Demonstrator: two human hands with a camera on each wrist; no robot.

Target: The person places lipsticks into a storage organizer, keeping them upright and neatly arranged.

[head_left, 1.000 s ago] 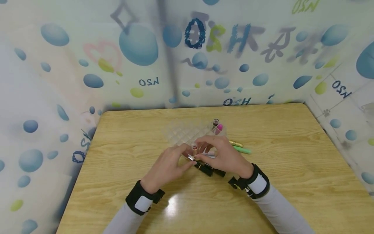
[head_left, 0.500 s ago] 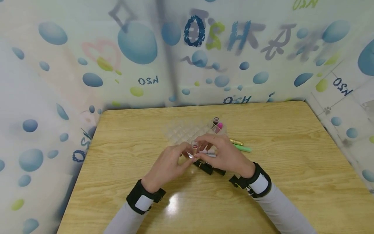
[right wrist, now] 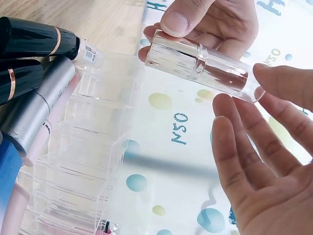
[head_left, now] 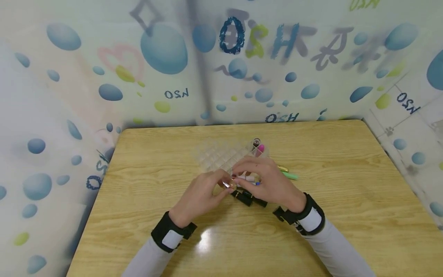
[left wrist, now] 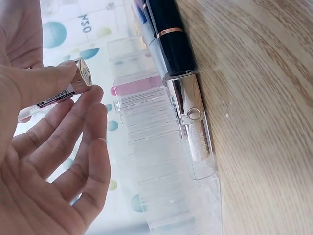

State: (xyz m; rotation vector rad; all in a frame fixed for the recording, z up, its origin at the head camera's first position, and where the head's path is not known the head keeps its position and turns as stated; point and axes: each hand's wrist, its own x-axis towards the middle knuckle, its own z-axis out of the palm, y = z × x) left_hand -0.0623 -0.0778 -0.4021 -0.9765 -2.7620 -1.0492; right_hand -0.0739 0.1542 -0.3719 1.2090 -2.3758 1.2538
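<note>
Head view: the left hand [head_left: 199,194] and the right hand [head_left: 271,184] meet above the table [head_left: 304,238], about midway between its left and right edges. The lipstick tube [right wrist: 190,61] is held between them, clear of the table surface.

Left hand: thumb and forefinger pinch the gold end of the tube. Right hand: thumb and fingertips pinch the clear end; the other fingers are spread loosely. A reddish-brown core shows through the clear section.

A clear compartment organizer [head_left: 212,156] rests beyond the hands, toward the table's far edge. Compartments at its right end contain a dark tube [head_left: 256,142] and a pink item [head_left: 261,148]. Two black tubes [head_left: 243,199] lie on the near side of the organizer. A green tube [head_left: 291,176] and a gold tube [head_left: 283,169] extend toward the right edge, the gold one nearer the far edge. Right wrist view: a silver tube [right wrist: 36,107] lies just beside the black tubes.
</note>
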